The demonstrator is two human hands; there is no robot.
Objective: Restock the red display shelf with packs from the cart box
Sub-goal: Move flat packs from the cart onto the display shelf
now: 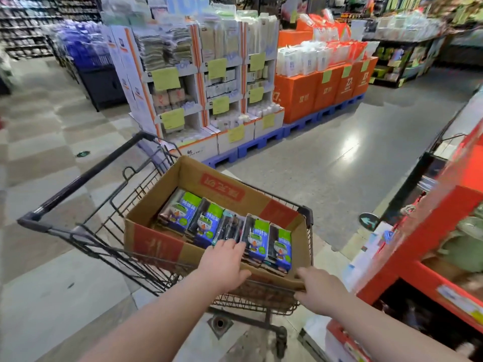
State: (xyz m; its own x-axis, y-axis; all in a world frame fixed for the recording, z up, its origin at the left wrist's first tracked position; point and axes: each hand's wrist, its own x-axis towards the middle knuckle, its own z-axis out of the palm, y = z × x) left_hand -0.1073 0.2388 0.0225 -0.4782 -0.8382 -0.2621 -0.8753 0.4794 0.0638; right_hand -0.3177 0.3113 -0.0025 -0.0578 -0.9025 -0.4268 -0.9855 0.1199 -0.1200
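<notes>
A brown cardboard box [188, 178] sits in a dark wire cart [86, 239] in front of me. Several blue-and-green packs [206, 223] lie in a row on its bottom. My left hand [222, 265] reaches over the box's near wall, its fingers touching the packs near the middle of the row. My right hand [321, 291] rests at the box's near right corner, fingers on the cardboard edge; it holds no pack. The red display shelf [428, 246] stands at the right edge of the view, blurred.
Across the grey aisle stand white display racks [209, 82] with yellow tags and orange cartons [321, 90] on blue pallets [261, 142]. The cart handle [88, 176] points to the far left. A floor drain [220, 323] lies under the cart.
</notes>
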